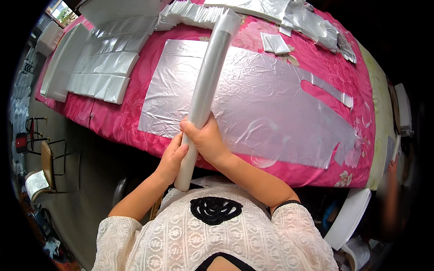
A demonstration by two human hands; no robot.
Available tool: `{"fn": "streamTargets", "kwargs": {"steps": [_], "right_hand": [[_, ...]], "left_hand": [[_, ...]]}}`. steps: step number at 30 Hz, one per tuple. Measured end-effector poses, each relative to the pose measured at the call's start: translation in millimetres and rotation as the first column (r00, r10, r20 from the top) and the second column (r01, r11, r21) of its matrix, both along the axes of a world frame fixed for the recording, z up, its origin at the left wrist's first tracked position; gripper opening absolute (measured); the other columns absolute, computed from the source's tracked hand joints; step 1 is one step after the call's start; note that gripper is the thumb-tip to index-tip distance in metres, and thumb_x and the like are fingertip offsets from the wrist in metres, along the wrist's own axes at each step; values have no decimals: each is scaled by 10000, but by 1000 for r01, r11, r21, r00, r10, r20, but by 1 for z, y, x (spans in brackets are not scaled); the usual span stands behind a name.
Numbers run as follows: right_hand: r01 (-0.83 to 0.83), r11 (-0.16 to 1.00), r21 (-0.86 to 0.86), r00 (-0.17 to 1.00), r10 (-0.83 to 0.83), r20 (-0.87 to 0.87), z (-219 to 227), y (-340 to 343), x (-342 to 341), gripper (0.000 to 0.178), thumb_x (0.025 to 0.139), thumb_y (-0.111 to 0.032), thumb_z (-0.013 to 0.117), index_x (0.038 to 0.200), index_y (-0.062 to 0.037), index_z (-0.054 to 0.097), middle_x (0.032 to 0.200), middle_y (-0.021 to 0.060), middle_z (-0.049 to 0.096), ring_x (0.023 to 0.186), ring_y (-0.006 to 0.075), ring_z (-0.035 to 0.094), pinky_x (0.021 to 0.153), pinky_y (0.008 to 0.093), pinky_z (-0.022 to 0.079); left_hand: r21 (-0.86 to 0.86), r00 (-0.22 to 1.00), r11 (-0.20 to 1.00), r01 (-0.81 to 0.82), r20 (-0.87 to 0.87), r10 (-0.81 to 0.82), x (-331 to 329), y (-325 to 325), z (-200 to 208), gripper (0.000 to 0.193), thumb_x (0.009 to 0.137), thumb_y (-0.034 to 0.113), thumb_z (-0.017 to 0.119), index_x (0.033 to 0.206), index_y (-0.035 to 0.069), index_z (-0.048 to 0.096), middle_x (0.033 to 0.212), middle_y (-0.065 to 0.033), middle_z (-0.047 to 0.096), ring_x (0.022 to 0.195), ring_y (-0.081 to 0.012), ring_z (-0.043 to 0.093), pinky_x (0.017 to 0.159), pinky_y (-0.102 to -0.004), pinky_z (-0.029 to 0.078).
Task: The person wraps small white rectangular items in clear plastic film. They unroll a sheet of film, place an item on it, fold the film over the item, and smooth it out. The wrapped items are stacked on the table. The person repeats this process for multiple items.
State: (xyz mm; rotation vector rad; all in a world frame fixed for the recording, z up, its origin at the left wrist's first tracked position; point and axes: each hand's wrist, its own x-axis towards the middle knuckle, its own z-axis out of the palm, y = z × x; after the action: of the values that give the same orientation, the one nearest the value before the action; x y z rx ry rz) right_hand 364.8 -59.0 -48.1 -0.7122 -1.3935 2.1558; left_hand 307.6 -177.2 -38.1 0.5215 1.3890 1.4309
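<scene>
A long roll of whitish translucent plastic sheet (208, 79) stands tilted in front of my body, its far end leaning up over the table. My right hand (205, 137) wraps round the roll's lower part, thumb across it. Just below, my left hand (172, 156) grips the same roll from its left side. Under and beyond the roll, a thin, wrinkled plastic apron (266, 99) is spread flat on the table, its narrow end with a neck loop and straps toward the right.
A pink flowered cloth (120, 119) covers the table. Rows of folded plastic packs (106, 63) lie at the left beside a white foam box (68, 63). A small folded pack (275, 44) and piled plastic sheets (312, 27) lie at the far side. A chair (47, 167) stands left; another person's arm (392, 194) shows at right.
</scene>
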Motion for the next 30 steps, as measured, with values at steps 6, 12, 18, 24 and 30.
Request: {"fn": "streamTargets", "kwargs": {"steps": [6,12,18,24,30], "right_hand": [[69,974,-214,991,-92,-101,-5,33,-5,482,769,-159,698,1117,29,422,923,105,559,816,181,578,738,320,502],[296,882,-367,918,-369,-147,-22,159,11,385,776,-122,684,1064,16,470,903,93,573,784,167,586,709,288,509],[106,977,186,956,-152,251,-6,196,47,245,832,-223,636,992,-41,595,863,13,618,666,54,529,585,197,434],[-418,899,128,826,318,464,9,185,50,257,813,-288,679,872,-40,646,673,-12,575,544,43,472,486,198,375],[-459,868,188,847,364,387,0,189,55,192,822,-217,670,820,-26,652,646,-13,564,539,47,462,479,210,367]], "left_hand": [[-206,975,958,201,131,-177,-12,-19,-8,527,848,542,547,1045,57,488,794,-62,581,610,-139,577,559,-275,498],[-265,889,867,422,310,-337,-19,-47,-3,494,808,460,640,1043,48,503,779,-49,562,625,-126,563,573,-291,494],[-350,880,821,450,329,-342,-20,-64,-6,441,823,291,629,1138,25,472,798,-58,560,640,-127,557,583,-294,493],[-304,862,835,458,381,-335,-20,-64,-7,478,805,259,623,1192,23,468,798,-62,574,654,-116,555,598,-282,486],[-310,844,799,515,348,-409,-19,-71,-19,446,792,237,618,1166,21,506,837,-67,604,665,-102,556,646,-269,483]]}}
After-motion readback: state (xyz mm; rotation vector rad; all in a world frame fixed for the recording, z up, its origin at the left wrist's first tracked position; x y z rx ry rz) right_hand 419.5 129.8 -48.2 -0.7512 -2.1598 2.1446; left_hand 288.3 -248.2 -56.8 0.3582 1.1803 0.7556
